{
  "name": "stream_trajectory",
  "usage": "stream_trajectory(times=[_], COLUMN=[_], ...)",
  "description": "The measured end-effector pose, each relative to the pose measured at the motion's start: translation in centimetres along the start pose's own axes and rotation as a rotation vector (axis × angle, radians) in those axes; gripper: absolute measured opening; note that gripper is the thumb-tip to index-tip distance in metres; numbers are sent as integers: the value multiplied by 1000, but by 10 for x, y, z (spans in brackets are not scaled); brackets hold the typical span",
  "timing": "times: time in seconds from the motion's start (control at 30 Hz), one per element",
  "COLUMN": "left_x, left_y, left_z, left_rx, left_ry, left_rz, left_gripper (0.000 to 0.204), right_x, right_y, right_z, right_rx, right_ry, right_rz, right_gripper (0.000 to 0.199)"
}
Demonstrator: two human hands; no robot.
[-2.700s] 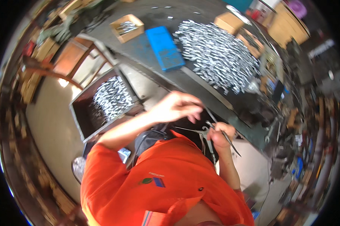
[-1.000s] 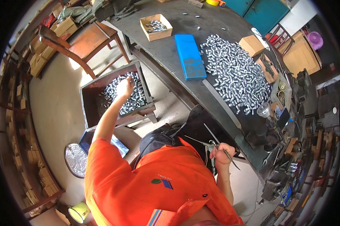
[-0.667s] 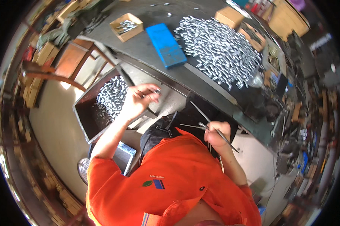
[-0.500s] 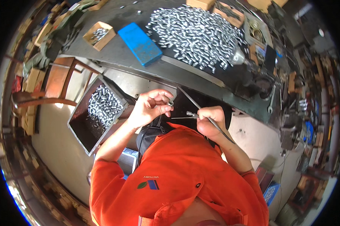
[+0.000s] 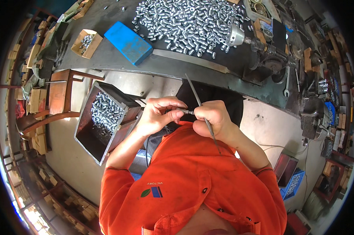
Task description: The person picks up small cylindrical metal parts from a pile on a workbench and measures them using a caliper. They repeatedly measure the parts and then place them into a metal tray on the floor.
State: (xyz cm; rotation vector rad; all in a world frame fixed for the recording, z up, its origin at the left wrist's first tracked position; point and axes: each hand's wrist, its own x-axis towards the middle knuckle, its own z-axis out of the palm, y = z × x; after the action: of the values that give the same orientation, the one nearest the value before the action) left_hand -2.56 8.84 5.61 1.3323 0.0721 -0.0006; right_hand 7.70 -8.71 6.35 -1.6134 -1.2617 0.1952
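My left hand (image 5: 157, 114) pinches a small silver metal piece (image 5: 183, 111) at chest height, fingers curled around it. My right hand (image 5: 213, 118) is closed around a thin metal file (image 5: 192, 88). The file's tip points up toward the bench and its other end runs down past my wrist. The two hands meet at the small piece. My orange sleeves come up from below. Left of my left hand, a dark metal box (image 5: 91, 137) holds several silver pieces (image 5: 104, 111).
A dark workbench (image 5: 118, 58) carries a large heap of silver pieces (image 5: 185, 21), a blue block (image 5: 128, 42), a small cardboard box (image 5: 86, 43) and a machine chuck (image 5: 236, 35). A wooden chair (image 5: 61, 96) stands at left; tools and vises crowd the right side.
My left hand went out to the metal box, came back with a small piece and now meets my right hand. The right hand kept hold of the file throughout.
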Motion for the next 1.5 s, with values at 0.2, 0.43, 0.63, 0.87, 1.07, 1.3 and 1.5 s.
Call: stream_trajectory(times=[0.2, 0.43, 0.63, 0.87, 1.07, 1.3, 1.5], left_x=[3, 6, 7, 14, 18, 19, 13], left_y=[-1, -2, -5, -5, -9, 0, 2], left_z=[6, 10, 14, 9, 16, 6, 1], left_rx=[118, -46, 66, -20, 10, -9, 23], left_ry=[50, 51, 100, 13, 54, 21, 15], left_rz=[-86, -157, -157, -134, -123, -129, -43], left_gripper=[21, 20, 18, 15, 14, 10, 17], right_x=[-6, -10, -10, -15, -10, -23, -29], right_y=[5, 5, 5, 14, 11, 20, 17], right_z=[3, 2, 6, -1, 1, -2, -13], right_rx=[-182, -179, -157, 58, -56, 146, 606], right_ry=[52, 33, 35, -45, 79, 71, 128], right_rz=[-73, -36, -8, 209, 55, 284, 513], right_gripper=[24, 22, 22, 21, 19, 15, 21])
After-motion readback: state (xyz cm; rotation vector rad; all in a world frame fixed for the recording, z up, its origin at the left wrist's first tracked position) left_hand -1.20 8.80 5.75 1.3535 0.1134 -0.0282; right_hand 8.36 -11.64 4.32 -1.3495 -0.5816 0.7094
